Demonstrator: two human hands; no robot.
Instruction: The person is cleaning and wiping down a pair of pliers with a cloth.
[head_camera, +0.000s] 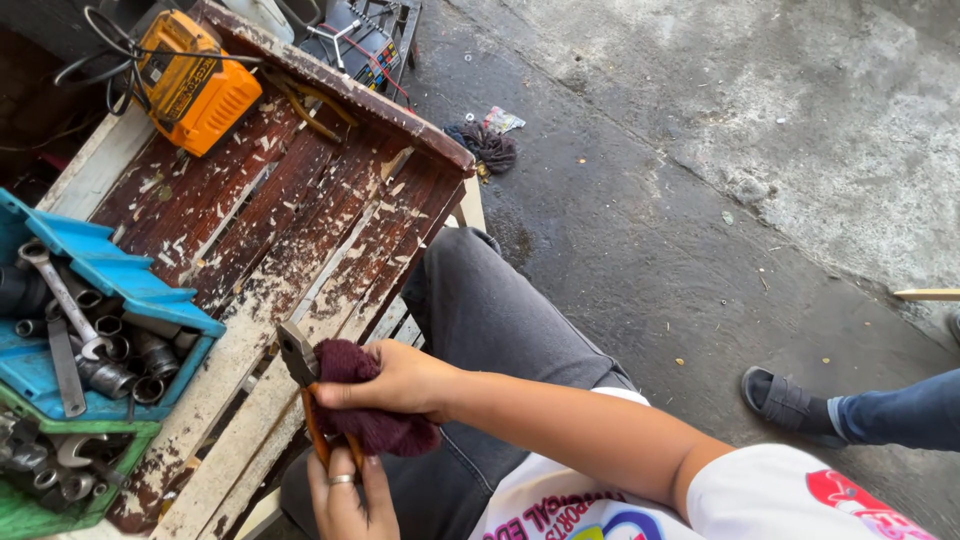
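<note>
At the lower centre of the frame, the right hand (400, 382) presses a dark maroon woollen rag (375, 425) around orange-handled steel pliers (305, 372), its grip closed on the cloth, while the left hand (345, 495) has its grip closed on the handles from below. To wipe well, the rag should probably stay snug while the left hand steadies the tool above the worn, paint-flecked wooden surface (290, 240). The rag hides most of the handles, and the frame's bottom edge cuts off the left hand.

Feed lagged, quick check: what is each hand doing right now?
Left hand: closed on the orange handles of the metal pliers.
Right hand: pressing a dark maroon cloth rag against the pliers.
</note>
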